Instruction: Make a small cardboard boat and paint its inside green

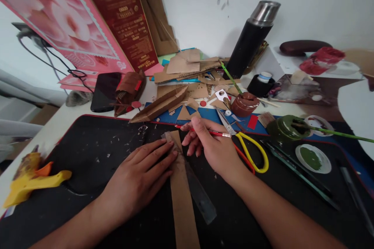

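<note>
One cardboard strip (182, 202) lies between left hand (146, 169) and right hand (207, 144), far end near the mat (93, 144)'s far edge, crossed by one ruler (204, 200). Hands apart: left flat, fingertips over strip and ruler; right closed on one red pencil (219, 134). Scissors (264, 157), one pair, beside right hand.

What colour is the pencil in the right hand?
The pencil is red with a pale end, seen in the head view.

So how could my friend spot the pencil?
On the black mat, find the brown cardboard strip touched by the left hand. Just right of its far end, the right hand holds the pencil. It's thin and red with a pale eraser, unlike the yellow-handled scissors nearby.
</note>
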Demonstrator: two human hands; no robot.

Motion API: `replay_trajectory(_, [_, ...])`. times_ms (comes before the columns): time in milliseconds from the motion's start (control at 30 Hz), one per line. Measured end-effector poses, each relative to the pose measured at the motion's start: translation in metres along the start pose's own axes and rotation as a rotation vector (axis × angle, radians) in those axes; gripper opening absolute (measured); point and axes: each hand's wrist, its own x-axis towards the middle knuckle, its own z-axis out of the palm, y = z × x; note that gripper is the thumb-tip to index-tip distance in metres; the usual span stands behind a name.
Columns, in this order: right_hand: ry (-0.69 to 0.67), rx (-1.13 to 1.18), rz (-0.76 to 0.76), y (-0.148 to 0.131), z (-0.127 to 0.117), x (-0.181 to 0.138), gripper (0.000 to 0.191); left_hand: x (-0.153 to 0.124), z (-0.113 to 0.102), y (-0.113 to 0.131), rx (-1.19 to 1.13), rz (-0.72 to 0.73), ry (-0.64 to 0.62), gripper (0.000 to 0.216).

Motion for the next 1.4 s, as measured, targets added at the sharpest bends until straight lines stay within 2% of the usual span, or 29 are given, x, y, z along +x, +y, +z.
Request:
replay_trajectory(800, [-0.011, 0.009, -0.018, 0.0025, 0.0027, -0.002, 0.056, 0.0018, 0.0012, 0.0001, -0.029, -0.021, -0.055, 0.054])
replay_trajectory(1400, [-0.01, 0.03, -0.054, 0.0038, 0.0045, -0.0026, 0.057, 0.0046, 0.0006, 0.0012, 0.016, 0.01, -0.05, 0.043])
